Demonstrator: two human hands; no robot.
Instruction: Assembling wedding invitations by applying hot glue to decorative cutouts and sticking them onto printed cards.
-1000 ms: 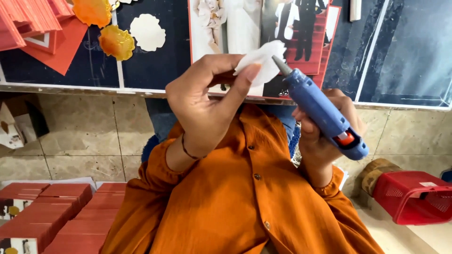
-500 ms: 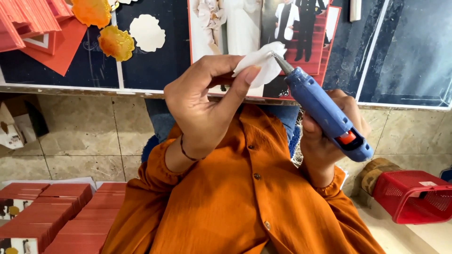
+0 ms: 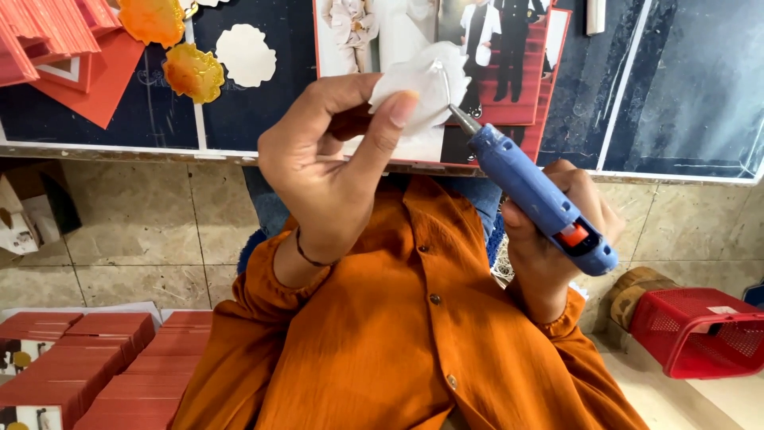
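My left hand [image 3: 330, 159] pinches a small white scalloped paper piece [image 3: 422, 84] between thumb and fingers, held up in front of me. My right hand [image 3: 557, 239] grips a blue glue gun [image 3: 533, 195] with an orange trigger. Its metal nozzle points up and left and touches the paper piece's right edge. Both arms wear orange sleeves.
A dark board [image 3: 255, 103] lies beyond, carrying a white paper flower [image 3: 245, 54], orange flowers [image 3: 191, 72], red card pieces [image 3: 56, 40] and a photo print [image 3: 493, 56]. Stacks of red cards [image 3: 95, 358] sit lower left. A red plastic basket [image 3: 700, 330] stands lower right.
The glue gun's nozzle has slid from the paper's upper part down to its right edge. My left hand has turned the paper slightly.
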